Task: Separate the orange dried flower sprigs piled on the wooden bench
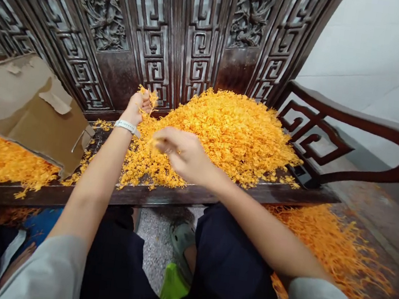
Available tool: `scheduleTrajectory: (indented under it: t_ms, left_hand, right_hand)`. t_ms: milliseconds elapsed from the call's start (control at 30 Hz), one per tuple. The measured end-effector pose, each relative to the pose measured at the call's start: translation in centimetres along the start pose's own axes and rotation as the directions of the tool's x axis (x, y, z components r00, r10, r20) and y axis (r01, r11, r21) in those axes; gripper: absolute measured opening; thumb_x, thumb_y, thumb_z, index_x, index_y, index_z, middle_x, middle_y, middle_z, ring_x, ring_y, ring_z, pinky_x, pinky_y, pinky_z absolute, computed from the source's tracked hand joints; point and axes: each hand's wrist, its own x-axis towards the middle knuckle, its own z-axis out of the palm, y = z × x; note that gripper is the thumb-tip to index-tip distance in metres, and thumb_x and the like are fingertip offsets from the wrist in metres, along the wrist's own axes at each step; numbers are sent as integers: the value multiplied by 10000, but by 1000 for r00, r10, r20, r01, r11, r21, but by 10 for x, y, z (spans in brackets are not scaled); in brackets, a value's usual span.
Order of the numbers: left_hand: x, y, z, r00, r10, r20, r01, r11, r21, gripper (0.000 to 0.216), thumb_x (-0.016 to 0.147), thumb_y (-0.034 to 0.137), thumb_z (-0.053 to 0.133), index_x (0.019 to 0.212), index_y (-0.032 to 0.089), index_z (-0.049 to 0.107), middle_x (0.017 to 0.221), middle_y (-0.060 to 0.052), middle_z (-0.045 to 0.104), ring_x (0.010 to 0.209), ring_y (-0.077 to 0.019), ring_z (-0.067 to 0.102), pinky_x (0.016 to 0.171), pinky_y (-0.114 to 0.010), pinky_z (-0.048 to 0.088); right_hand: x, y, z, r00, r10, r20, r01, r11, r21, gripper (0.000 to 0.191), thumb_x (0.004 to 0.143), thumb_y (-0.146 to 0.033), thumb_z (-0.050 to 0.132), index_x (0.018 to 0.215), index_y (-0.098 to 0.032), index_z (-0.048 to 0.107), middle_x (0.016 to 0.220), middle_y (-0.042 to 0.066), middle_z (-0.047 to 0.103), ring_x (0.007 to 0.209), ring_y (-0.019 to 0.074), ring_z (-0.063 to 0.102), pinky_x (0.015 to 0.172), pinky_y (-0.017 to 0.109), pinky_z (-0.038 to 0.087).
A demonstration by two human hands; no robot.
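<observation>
Orange blossoms (223, 133) lay heaped on the carved wooden bench (178, 197); left hand (139, 107) was closed on a tuft lifted above the heap, right hand (180, 152) pinched a sprig at its near edge, so sorting seemed mid-course, next calling for delicate plucking.
</observation>
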Motion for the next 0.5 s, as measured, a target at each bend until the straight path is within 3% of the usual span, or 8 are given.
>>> scheduleTrajectory:
  t_ms: [67, 100, 200, 233, 300, 400, 500]
  left_hand:
    - [-1, 7, -8, 995, 101, -5, -101, 994, -38, 406, 1000, 293, 662, 702, 221, 396, 449, 102, 277, 357, -37, 183, 379, -178, 152]
    - [-3, 9, -9, 990, 136, 40, -135, 990, -37, 348, 998, 279, 656, 719, 211, 459, 468, 94, 317, 359, -37, 203, 379, -174, 166]
    - [-8, 13, -5, 963, 114, 243, -131, 990, 55, 168, 963, 239, 663, 811, 169, 643, 541, 56, 435, 376, -31, 258, 387, -171, 183]
    - [-10, 13, -3, 951, 88, 297, -122, 988, 98, 145, 950, 240, 673, 831, 157, 685, 563, 40, 464, 384, -29, 273, 393, -174, 184]
    - [-13, 12, 1, 926, 43, 376, -120, 976, 184, 157, 929, 269, 705, 834, 149, 739, 580, 17, 485, 398, -30, 284, 409, -192, 173]
    - [-17, 10, 7, 875, -14, 483, -171, 926, 336, 184, 910, 322, 754, 823, 166, 795, 551, 16, 451, 411, -37, 252, 440, -238, 124]
    - [-25, 10, 20, 803, -103, 587, -260, 826, 500, 191, 877, 346, 805, 806, 170, 823, 491, 35, 373, 414, -47, 217, 471, -281, 90]
  right_hand:
    - [1, 31, -16, 963, 195, -186, -208, 977, -52, 343, 1090, -410, 460, 1338, -240, 626, 1217, 126, 655, 1059, 253, 655, 911, 416, 557]
    - [0, 52, -26, 914, 291, -281, -330, 939, -99, 443, 1081, -461, 476, 1463, -252, 557, 1360, 157, 600, 1169, 298, 639, 960, 465, 561]
    - [-10, 114, -51, 737, 444, -509, -639, 703, -313, 819, 957, -653, 625, 1607, -194, 431, 1659, 254, 316, 1460, 510, 411, 1126, 721, 421]
    - [-13, 127, -56, 714, 444, -540, -674, 645, -360, 876, 928, -715, 624, 1591, -166, 457, 1681, 272, 280, 1489, 551, 350, 1143, 774, 366]
    - [-16, 136, -60, 757, 375, -535, -625, 654, -426, 822, 956, -770, 529, 1495, -149, 564, 1626, 271, 395, 1474, 522, 381, 1173, 766, 339]
    - [-10, 120, -54, 866, 127, -483, -383, 790, -478, 597, 1058, -671, 430, 1338, -202, 671, 1350, 179, 648, 1305, 354, 559, 1169, 585, 427]
    - [3, 104, -46, 885, 20, -465, -257, 853, -454, 474, 1060, -599, 523, 1288, -215, 682, 1088, 111, 690, 1058, 266, 628, 986, 452, 505]
